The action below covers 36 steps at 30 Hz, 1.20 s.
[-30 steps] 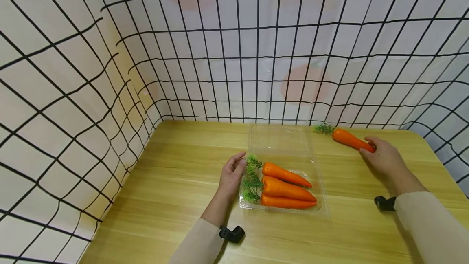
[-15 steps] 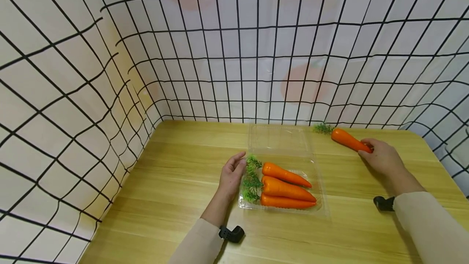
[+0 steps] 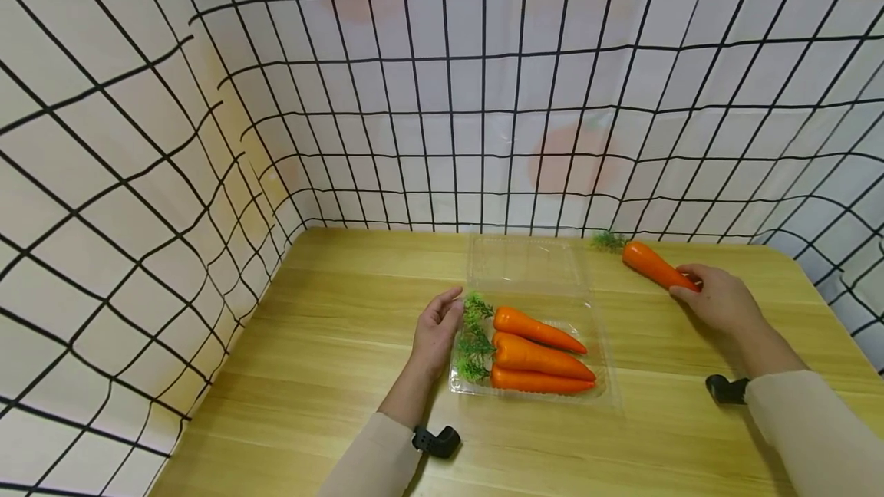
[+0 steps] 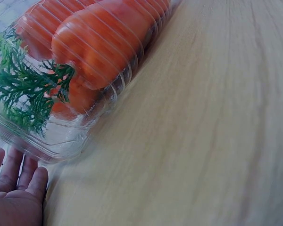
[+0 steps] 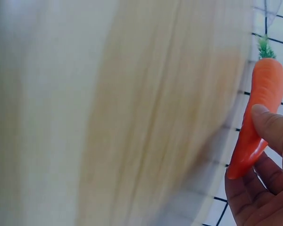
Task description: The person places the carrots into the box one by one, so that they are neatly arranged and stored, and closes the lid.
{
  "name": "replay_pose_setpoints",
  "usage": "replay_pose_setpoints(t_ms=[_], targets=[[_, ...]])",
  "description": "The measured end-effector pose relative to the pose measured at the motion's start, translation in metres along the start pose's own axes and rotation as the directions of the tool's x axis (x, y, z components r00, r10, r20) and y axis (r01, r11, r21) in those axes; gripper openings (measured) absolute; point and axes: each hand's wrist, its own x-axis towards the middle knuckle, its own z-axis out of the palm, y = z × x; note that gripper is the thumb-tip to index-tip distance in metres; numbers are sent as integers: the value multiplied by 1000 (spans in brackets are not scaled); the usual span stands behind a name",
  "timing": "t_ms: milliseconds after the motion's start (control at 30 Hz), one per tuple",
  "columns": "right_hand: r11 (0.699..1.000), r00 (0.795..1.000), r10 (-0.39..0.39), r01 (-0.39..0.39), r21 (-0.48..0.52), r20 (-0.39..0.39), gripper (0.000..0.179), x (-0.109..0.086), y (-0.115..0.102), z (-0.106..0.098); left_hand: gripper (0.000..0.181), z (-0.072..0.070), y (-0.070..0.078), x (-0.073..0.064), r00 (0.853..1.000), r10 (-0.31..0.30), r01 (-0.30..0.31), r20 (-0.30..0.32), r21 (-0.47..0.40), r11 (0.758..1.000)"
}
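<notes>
In the head view my right hand (image 3: 721, 301) pinches an orange carrot (image 3: 651, 262) by its narrow end. Thumb on one side and fingers on the other grip it in the right wrist view, where the carrot (image 5: 266, 84) slants up to a green leafy top (image 5: 266, 48). My left hand (image 3: 435, 336), fingers extended, rests at the left side of a clear plastic clamshell box (image 3: 461, 386). Three carrots (image 3: 542, 357) lie inside it side by side, leafy tops (image 3: 473, 340) toward that hand. The left wrist view shows the fingertips (image 4: 39, 176) right at the box's ribbed end.
Hinged open, the clear lid (image 3: 525, 261) lies flat behind the box. Black wire grid panels (image 3: 483, 110) backed with white sheeting enclose the wooden table (image 3: 331, 328) at the back and sides. A black wrist device (image 3: 438, 442) sits on the left wrist.
My right hand has shifted slightly left and nearer with the carrot, whose body tilts a little more steeply. The left hand, the box and the carrots inside have stayed put.
</notes>
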Motion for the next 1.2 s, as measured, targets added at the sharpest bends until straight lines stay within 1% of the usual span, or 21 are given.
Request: replay_pose_setpoints(t_ms=[233, 433, 533, 733, 900, 1033, 1200], targets=[[999, 1000, -7, 6, 44, 8, 63, -7, -13, -6, 39, 0, 0, 0, 1000, -2, 2, -6, -3, 1000], [997, 996, -63, 65, 33, -59, 53, -13, -35, -10, 38, 1, 1, 0, 1000, -2, 2, -7, -19, 1000], [995, 993, -87, 90, 30, -74, 51, -17, -48, -12, 37, 1, 1, 0, 1000, 3, -4, -6, -23, 1000], [994, 991, -102, 105, 35, -91, 50, -24, -70, -13, 38, 1, 0, 0, 1000, 7, -7, -7, -19, 1000], [991, 988, -111, 119, 66, -106, 50, -31, -87, -13, 39, 1, 0, 0, 1000, 4, -4, -9, -9, 1000], [985, 983, -134, 146, 93, -124, 47, -39, -100, -12, 39, 0, -1, 1, 1000, 1, -1, -9, 0, 1000], [976, 983, -140, 157, 150, -121, 47, -49, -116, -10, 39, 1, 0, 1, 1000, 5, -5, -6, -6, 1000]])
